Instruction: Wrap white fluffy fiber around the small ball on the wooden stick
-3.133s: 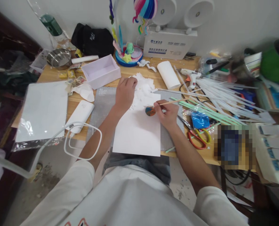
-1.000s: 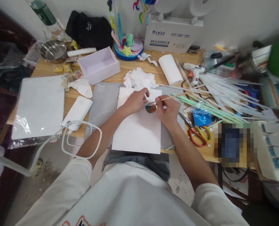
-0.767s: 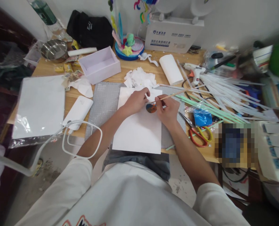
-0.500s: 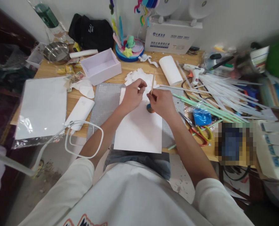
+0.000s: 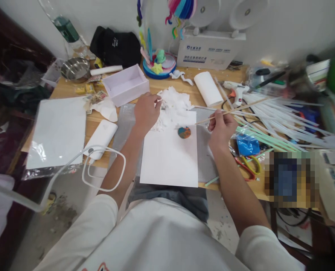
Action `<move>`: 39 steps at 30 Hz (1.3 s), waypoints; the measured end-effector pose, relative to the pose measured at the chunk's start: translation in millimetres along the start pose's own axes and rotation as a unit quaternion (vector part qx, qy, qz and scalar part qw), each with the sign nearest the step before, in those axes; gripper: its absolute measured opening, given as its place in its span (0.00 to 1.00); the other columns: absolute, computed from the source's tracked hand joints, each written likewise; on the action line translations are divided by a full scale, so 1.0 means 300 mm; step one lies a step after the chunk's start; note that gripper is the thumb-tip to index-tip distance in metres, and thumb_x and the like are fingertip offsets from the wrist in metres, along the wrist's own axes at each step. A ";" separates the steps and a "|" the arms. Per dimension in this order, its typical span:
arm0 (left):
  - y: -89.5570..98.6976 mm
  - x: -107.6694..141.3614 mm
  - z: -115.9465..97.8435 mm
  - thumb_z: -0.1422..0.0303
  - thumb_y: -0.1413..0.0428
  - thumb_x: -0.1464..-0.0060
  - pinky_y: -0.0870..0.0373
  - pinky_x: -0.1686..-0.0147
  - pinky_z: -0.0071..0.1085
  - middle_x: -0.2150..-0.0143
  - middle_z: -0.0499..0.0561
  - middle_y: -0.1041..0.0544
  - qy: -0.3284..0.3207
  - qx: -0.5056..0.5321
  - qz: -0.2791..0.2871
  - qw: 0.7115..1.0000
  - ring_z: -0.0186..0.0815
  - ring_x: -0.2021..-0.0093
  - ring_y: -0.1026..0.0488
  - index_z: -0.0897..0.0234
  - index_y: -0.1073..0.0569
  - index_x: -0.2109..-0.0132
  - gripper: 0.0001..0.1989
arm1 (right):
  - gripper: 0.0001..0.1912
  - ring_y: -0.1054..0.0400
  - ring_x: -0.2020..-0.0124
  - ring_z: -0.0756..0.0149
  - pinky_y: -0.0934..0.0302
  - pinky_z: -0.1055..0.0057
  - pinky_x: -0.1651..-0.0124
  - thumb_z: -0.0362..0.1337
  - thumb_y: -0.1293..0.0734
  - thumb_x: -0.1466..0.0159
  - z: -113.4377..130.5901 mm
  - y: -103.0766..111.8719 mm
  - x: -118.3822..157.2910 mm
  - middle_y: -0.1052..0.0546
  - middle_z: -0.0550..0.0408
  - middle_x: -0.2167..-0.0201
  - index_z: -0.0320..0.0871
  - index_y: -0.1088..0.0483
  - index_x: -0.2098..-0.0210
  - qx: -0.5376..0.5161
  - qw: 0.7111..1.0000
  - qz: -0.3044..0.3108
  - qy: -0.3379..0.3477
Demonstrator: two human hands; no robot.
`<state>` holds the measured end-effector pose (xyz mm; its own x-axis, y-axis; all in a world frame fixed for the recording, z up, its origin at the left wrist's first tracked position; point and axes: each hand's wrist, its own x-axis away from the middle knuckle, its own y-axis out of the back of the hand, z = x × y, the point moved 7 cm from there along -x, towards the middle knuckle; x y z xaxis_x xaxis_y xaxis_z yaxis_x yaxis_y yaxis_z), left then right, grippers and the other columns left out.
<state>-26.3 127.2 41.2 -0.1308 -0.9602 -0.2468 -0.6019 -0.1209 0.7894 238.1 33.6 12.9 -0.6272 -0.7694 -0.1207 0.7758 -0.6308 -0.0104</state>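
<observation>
My right hand (image 5: pixel 222 126) grips a thin wooden stick (image 5: pixel 245 106) that slants over the right of the work area. Its near tip points left, past the edge of a white paper sheet (image 5: pixel 167 162). On that sheet rests a small round disc (image 5: pixel 184 132), patched in blue-green and orange. My left hand (image 5: pixel 147 111) lies at the left side of a heap of torn white tissue paper (image 5: pixel 175 98). Its fingers are curled towards the scraps; whatever may be between the tips is hidden.
A grey cutting mat (image 5: pixel 122 131) lies beneath the sheet. A power bank (image 5: pixel 102 137) with a white cable and a lilac box (image 5: pixel 126 87) stand left. A paper roll (image 5: pixel 208 89), glue gun (image 5: pixel 237 92), plastic strips (image 5: pixel 286 113) and scissors (image 5: pixel 250 169) are right.
My hands have moved apart: the left leftward to the tissue's edge, the right rightward. The stick has swung from upright to nearly level, and the disc is uncovered. The view has shifted slightly.
</observation>
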 end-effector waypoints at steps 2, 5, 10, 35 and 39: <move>-0.021 0.002 -0.010 0.66 0.43 0.39 0.33 0.46 0.45 0.59 0.55 0.22 -0.022 -0.029 0.018 0.999 0.48 0.50 0.29 0.57 0.21 0.60 0.06 | 0.28 0.49 0.85 0.75 0.55 0.73 0.82 0.64 0.32 0.42 -0.014 0.008 -0.011 0.39 0.65 0.86 0.45 0.34 0.77 -0.005 1.000 -0.015 -0.012; -0.061 0.013 -0.027 0.61 0.39 0.41 0.33 0.48 0.47 0.60 0.56 0.23 -0.024 -0.053 0.035 0.998 0.51 0.48 0.30 0.58 0.22 0.64 0.07 | 0.28 0.48 0.85 0.76 0.54 0.74 0.82 0.64 0.31 0.42 -0.014 0.007 -0.020 0.38 0.66 0.86 0.45 0.33 0.76 -0.004 1.000 -0.017 -0.012; -0.096 0.020 -0.034 0.63 0.39 0.42 0.35 0.46 0.51 0.58 0.60 0.25 -0.003 -0.049 0.037 0.998 0.55 0.45 0.34 0.59 0.24 0.67 0.07 | 0.28 0.48 0.86 0.76 0.54 0.73 0.82 0.64 0.33 0.40 -0.001 -0.004 -0.020 0.38 0.66 0.86 0.45 0.33 0.76 0.011 1.000 -0.002 0.026; 0.060 -0.002 -0.018 0.62 0.37 0.41 0.26 0.66 0.26 0.70 0.47 0.21 0.006 0.324 -0.092 0.942 0.32 0.67 0.22 0.61 0.22 0.63 0.08 | 0.22 0.43 0.81 0.75 0.48 0.72 0.76 0.56 0.34 0.34 0.062 -0.041 0.044 0.34 0.63 0.83 0.45 0.29 0.73 0.051 0.985 0.110 0.123; 0.003 0.022 -0.069 0.62 0.32 0.49 0.27 0.73 0.25 0.75 0.48 0.23 0.005 0.377 0.174 0.910 0.30 0.75 0.25 0.66 0.20 0.66 0.11 | 0.20 0.37 0.80 0.73 0.44 0.72 0.74 0.54 0.33 0.34 0.075 -0.100 0.095 0.27 0.60 0.81 0.45 0.25 0.71 0.104 0.959 0.223 0.138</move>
<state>-11.4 115.4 52.0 -0.4122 -0.9099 -0.0465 -0.8951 0.3949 0.2071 195.4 28.3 32.2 -0.1719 -0.9295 -0.3264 0.9143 -0.2739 0.2985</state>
